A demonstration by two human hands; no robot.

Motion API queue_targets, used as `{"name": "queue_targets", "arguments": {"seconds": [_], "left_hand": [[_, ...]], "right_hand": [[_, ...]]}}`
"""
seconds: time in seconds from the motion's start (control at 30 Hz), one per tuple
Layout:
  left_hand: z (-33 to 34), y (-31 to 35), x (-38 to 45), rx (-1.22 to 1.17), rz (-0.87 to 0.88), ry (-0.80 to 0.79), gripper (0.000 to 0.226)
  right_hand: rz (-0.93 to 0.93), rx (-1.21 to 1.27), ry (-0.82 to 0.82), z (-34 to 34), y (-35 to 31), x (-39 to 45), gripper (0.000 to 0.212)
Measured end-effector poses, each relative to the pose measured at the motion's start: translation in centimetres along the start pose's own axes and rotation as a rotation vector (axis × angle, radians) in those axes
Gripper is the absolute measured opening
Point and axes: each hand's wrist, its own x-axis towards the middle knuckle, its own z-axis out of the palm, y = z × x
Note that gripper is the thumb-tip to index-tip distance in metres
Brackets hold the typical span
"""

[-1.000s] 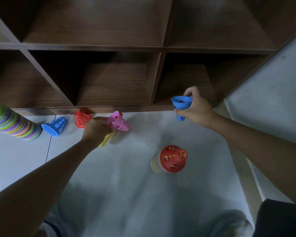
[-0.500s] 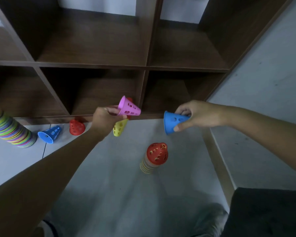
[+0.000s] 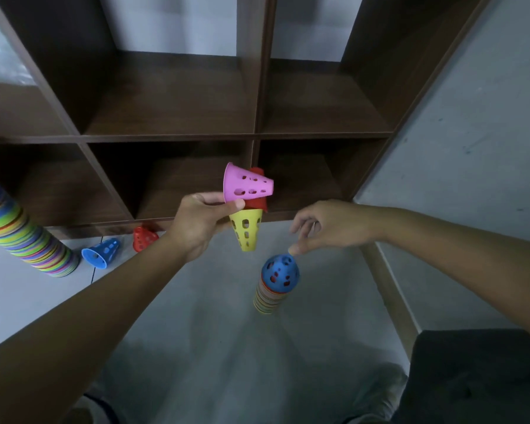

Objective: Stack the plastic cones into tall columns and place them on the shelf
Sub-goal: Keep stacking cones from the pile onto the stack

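My left hand (image 3: 198,223) holds three perforated cones at once: a pink cone (image 3: 246,185) on top, a red cone (image 3: 256,203) behind it and a yellow cone (image 3: 246,229) pointing down. A short striped stack (image 3: 270,296) stands on the grey floor, capped by a blue cone (image 3: 280,272). My right hand (image 3: 328,226) hovers just above that blue cone, fingers loosely curled, a fingertip touching its tip. A blue cone (image 3: 101,252) and a red cone (image 3: 144,238) lie loose on the floor by the shelf's foot.
A dark wooden shelf (image 3: 172,137) with open compartments fills the upper view. A tall multicoloured column of cones (image 3: 25,231) leans at the far left on the floor. A grey wall (image 3: 471,148) rises at the right. My dark trouser leg (image 3: 478,377) shows bottom right.
My right hand brought the blue cone down and set it on the stack, over the red top, then let go. My left hand lifted its three cones higher.
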Motion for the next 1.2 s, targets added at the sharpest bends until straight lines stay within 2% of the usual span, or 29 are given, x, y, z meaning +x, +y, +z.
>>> {"name": "queue_targets", "arguments": {"seconds": [0.13, 0.23, 0.33, 0.47, 0.6, 0.97, 1.07, 1.2], "left_hand": [[0.7, 0.8, -1.1, -0.073, -0.023, -0.104, 0.038], [1.4, 1.2, -1.7, -0.087, -0.046, -0.170, 0.041], [2.2, 1.3, -2.2, -0.088, -0.079, -0.219, 0.044], [3.3, 1.4, -2.9, -0.091, -0.101, -0.294, 0.038], [3.7, 1.5, -3.4, -0.081, -0.105, -0.311, 0.038], [1.6, 0.3, -3.0, -0.117, -0.145, -0.234, 0.028], [0.8, -0.1, -2.8, -0.126, -0.135, -0.212, 0.031], [-0.3, -0.2, -2.6, -0.133, -0.140, -0.172, 0.035]], "right_hand": [[0.018, 0.196, 0.036, -1.1, 0.8, -0.2, 0.039], [0.054, 0.337, 0.157, -1.5, 1.2, 0.2, 0.025], [0.086, 0.542, 0.279, -1.7, 0.9, 0.3, 0.033], [0.063, 0.747, 0.278, -1.4, 0.1, 0.1, 0.031], [0.059, 0.673, 0.292, -0.8, 0.0, 0.3, 0.033], [0.081, 0.667, 0.399, -0.3, 1.2, 0.2, 0.031], [0.090, 0.696, 0.441, -0.4, 1.3, -0.2, 0.030], [0.120, 0.601, 0.412, 0.1, 1.6, -0.3, 0.031]]}}
